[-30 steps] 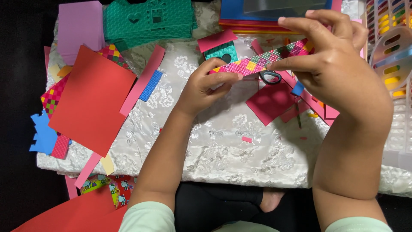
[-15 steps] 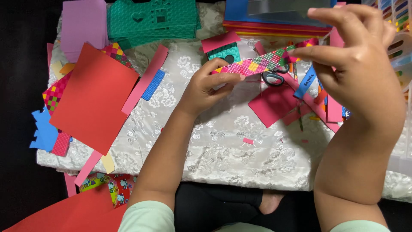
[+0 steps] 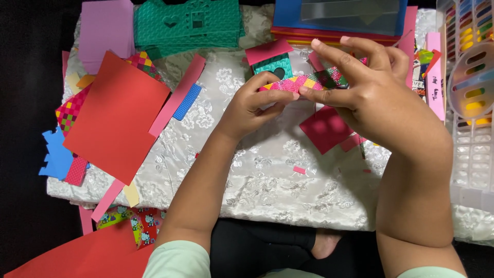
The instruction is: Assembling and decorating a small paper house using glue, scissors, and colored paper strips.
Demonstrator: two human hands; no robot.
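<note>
Between both hands (image 3: 309,98), a chequered paper strip (image 3: 309,82); paint tray (image 3: 473,77) alongside.

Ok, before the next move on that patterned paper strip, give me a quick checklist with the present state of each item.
1. Both hands on the patterned strip: ok. The left hand pinches its pink end, the right hand grips the other end.
2. Strip off the white cloth: ok, it is held above it.
3. Scissors in the right hand: cannot tell, none show in this view.
4. Small teal house apart from the strip: cannot tell, they overlap in view.
5. Dark pink square in reach: ok, it lies just under the hands.
6. Large red sheet out of the way: ok, off to the left.
</note>
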